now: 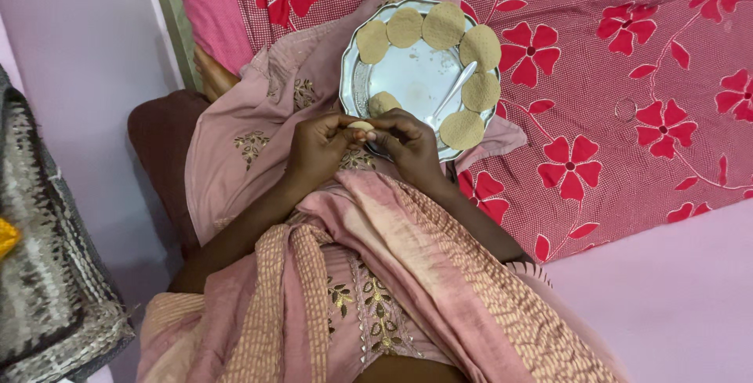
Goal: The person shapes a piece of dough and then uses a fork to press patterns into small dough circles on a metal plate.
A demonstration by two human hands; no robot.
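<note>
1. Pink wall and a grey woven cloth sit at the far left; a red bedsheet with flower print covers everything from centre to right. The person sits with a pink embroidered garment across the lap.
2. Left hand: fingers curled in, tips pinching the left side of a small pale dough piece.
3. Right hand: same posture, fingertips pressed on the right side of that piece. Both hands meet just below the plate's 6 o'clock edge; the piece is held in the air between them, not on the plate.
4. Steel plate rests on the lap cloth. Six flattened dough discs line the rim from about 10 o'clock round to 5 o'clock.
5. One more dough lump lies near 7 o'clock, thicker-looking than the discs.
6. Spoon lies across the plate's right half, handle toward 2 o'clock.
7. Progress, judged from the layout: six discs done, one piece in hand, one lump waiting. Rim is unfilled from 7 to 10 o'clock.
</note>
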